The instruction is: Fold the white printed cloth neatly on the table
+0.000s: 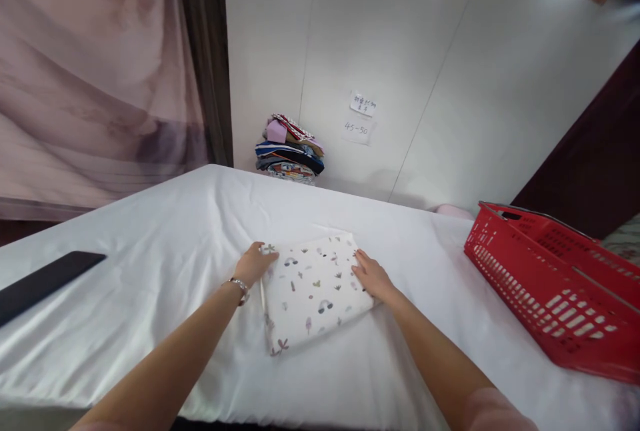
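A folded white cloth with small printed figures [313,291] lies flat on the white-covered table [165,251]. My left hand [254,264], with a bracelet at the wrist, grips the cloth's far left corner, fingers curled round the edge. My right hand [371,275] rests on the cloth's right edge, fingers stretched along it and pressing down.
A stack of folded coloured cloths [290,149] sits at the table's far edge against the white wall. A red plastic basket [555,284] stands at the right. A flat black object [43,281] lies at the left edge. Paper notes [361,117] hang on the wall.
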Motion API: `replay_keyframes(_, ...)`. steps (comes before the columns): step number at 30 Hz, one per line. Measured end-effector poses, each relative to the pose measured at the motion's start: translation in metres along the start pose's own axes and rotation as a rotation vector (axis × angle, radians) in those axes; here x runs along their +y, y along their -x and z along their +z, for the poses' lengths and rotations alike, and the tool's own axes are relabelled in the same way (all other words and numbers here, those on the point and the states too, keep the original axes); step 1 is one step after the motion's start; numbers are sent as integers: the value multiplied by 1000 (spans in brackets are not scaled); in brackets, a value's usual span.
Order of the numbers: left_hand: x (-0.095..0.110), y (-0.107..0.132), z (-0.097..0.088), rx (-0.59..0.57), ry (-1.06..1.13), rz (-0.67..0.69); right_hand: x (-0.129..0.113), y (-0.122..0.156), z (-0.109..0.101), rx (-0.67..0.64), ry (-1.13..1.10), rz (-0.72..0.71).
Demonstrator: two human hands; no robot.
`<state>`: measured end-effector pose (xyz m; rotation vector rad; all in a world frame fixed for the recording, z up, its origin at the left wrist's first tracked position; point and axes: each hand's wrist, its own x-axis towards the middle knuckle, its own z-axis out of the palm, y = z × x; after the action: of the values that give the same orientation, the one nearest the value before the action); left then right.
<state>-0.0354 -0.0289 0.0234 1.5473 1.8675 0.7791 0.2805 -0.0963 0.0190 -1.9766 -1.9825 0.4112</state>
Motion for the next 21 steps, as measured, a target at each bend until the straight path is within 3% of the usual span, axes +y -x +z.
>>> replay_keyframes(4,6,-11,-2,3,125,21,-7,0,2,-25,-15,50)
replay_keyframes(8,25,-49,-20,74,22,67,-26,13,15,-100,-168,90)
replay_keyframes(11,37,-86,-33,129,-107,146,-41,30,25,-159,-290,-12)
replay_keyframes(14,32,-110,-32,75,-249,123,-48,37,25,-144,-310,-109)
replay_keyframes(17,15,-114,-23,55,-290,74,-45,19,12,-29,-267,-138)
replay_keyframes(21,-2,-105,-19,114,-280,37,-40,-41,-5,89,-192,-142)
